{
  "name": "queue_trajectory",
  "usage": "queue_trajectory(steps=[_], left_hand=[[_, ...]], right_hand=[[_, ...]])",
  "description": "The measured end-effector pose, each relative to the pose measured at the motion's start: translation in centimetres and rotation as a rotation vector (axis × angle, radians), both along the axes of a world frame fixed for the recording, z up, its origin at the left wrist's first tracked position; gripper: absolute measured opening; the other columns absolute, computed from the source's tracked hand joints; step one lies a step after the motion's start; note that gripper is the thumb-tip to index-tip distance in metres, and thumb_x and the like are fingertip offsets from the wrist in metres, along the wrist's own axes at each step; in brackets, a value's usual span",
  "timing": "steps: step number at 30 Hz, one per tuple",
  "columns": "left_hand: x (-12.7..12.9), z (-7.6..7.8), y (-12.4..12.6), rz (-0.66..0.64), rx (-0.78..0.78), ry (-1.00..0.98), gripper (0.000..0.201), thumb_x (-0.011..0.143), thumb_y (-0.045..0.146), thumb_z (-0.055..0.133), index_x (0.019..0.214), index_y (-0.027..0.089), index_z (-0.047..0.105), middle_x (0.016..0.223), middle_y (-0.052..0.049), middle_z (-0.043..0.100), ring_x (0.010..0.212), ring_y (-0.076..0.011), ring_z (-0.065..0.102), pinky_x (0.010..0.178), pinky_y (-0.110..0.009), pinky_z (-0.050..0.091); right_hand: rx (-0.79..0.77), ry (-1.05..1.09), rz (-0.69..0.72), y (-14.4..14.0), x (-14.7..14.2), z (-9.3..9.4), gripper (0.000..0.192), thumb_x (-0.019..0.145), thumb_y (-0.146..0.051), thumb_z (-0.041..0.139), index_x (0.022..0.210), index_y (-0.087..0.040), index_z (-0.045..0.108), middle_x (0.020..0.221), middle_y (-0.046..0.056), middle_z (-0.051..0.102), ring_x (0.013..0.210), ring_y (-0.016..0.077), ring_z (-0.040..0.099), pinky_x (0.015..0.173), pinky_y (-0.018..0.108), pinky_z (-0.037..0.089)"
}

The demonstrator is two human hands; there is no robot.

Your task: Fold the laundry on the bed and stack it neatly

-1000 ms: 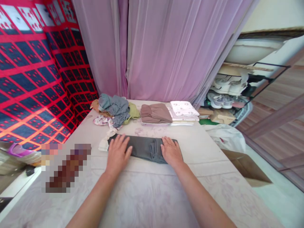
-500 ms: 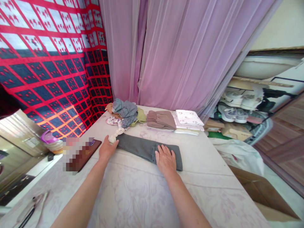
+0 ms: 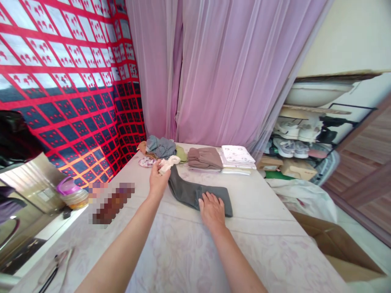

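Note:
A long, narrow folded pair of dark grey trousers lies across the bed-like surface. My left hand grips its left end at a cream ruffled trim, and that end is raised and bends upward. Flat on the right part of the trousers rests my right hand, fingers spread a little, pressing on the cloth. Just behind the raised end is a loose heap of clothes in blue-grey, green and orange.
Folded brown clothes and a white printed stack sit at the back. A blurred-out dark red object lies at left, with a thin black-and-white cord-like item nearer. Shoes and a cardboard box stand off the right edge.
My left hand has lifted the ruffled end of the trousers and carried it to the right and upward. My right hand stays flat on the other end. The view has shifted slightly.

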State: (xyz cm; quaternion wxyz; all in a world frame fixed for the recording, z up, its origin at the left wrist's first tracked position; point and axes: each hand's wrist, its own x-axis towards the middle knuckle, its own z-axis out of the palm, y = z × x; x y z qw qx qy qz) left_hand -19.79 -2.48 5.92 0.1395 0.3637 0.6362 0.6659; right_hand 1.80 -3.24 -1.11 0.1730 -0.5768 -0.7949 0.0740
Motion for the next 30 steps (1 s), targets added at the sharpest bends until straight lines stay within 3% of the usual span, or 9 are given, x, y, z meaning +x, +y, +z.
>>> queue_trajectory(steps=[5,7,11,15,18,20,22,26,30], left_hand=[[5.6,2.2,1.9,-0.150,0.096,0.399,0.059,0.066,0.011,0.062,0.124,0.021,0.053,0.102,-0.004,0.058,0.096,-0.0194,0.058,0.092,-0.035,0.047],[7.4,2.4,2.1,-0.217,0.102,0.502,0.061,0.066,0.008,0.060,0.126,0.022,0.052,0.108,-0.006,0.057,0.104,-0.0211,0.056,0.096,-0.037,0.044],[10.3,1.7,1.7,-0.366,0.073,0.631,0.067,0.071,0.007,0.056,0.135,0.022,0.043,0.121,-0.009,0.050,0.117,-0.0225,0.049,0.103,-0.037,0.040],[12.8,0.5,0.8,-0.565,0.038,0.744,0.072,0.075,0.009,0.055,0.142,0.025,0.035,0.133,-0.010,0.043,0.126,-0.0228,0.043,0.107,-0.038,0.037],[12.9,-0.7,-0.1,-0.687,0.047,0.823,0.075,0.077,0.010,0.056,0.145,0.025,0.029,0.146,-0.011,0.032,0.136,-0.0228,0.033,0.112,-0.037,0.032],[11.6,-2.0,-0.9,-0.637,0.013,0.836,0.078,0.077,0.012,0.058,0.147,0.024,0.025,0.150,-0.011,0.027,0.139,-0.0241,0.027,0.114,-0.040,0.029],[9.5,-3.8,-1.7,-0.525,-0.062,0.825,0.081,0.076,0.015,0.060,0.148,0.022,0.023,0.151,-0.012,0.027,0.140,-0.0263,0.025,0.115,-0.043,0.026],[5.9,-7.4,-2.7,-0.337,-0.248,0.747,0.073,0.080,0.019,0.058,0.146,0.018,0.026,0.146,-0.015,0.035,0.137,-0.0271,0.033,0.112,-0.044,0.030],[5.8,-8.6,-2.4,-0.273,-0.403,0.635,0.069,0.082,0.027,0.058,0.144,0.018,0.030,0.128,-0.014,0.052,0.121,-0.0256,0.050,0.101,-0.041,0.042]], right_hand=[[-0.177,0.453,-0.020,2.4,2.4,1.9,0.045,0.091,-0.032,0.034,0.122,-0.013,0.062,0.133,0.014,0.056,0.126,0.0214,0.049,0.109,0.037,0.032],[-0.350,0.764,-0.097,3.3,3.7,3.1,0.046,0.091,-0.038,0.036,0.127,-0.016,0.056,0.133,0.014,0.057,0.119,0.0207,0.055,0.102,0.036,0.041],[-0.769,1.284,-0.178,4.1,5.1,6.0,0.063,0.092,-0.058,0.028,0.143,-0.021,0.031,0.127,0.016,0.060,0.099,0.0203,0.066,0.081,0.037,0.053],[-0.878,1.337,-0.129,4.5,4.8,7.7,0.064,0.090,-0.067,0.024,0.136,-0.026,0.040,0.106,0.010,0.069,0.083,0.0172,0.068,0.071,0.032,0.053],[-0.818,1.265,-0.212,5.0,4.6,7.7,0.062,0.086,-0.048,0.055,0.139,-0.025,0.035,0.090,0.004,0.069,0.068,0.0130,0.065,0.062,0.025,0.051],[-0.757,1.229,-0.303,5.4,4.5,7.3,0.077,0.079,-0.028,0.065,0.145,-0.023,0.024,0.082,0.001,0.068,0.061,0.0108,0.061,0.057,0.022,0.049],[-0.727,1.217,-0.341,5.7,4.6,6.9,0.083,0.076,-0.020,0.066,0.146,-0.022,0.022,0.075,-0.001,0.066,0.057,0.0096,0.059,0.054,0.020,0.047],[-0.733,1.224,-0.327,6.2,5.0,6.1,0.080,0.075,-0.020,0.064,0.145,-0.022,0.026,0.070,-0.002,0.064,0.052,0.0091,0.056,0.047,0.018,0.044],[-0.739,1.226,-0.333,5.9,5.2,5.2,0.074,0.077,-0.025,0.061,0.143,-0.025,0.028,0.074,-0.002,0.064,0.054,0.0089,0.057,0.045,0.016,0.042]])
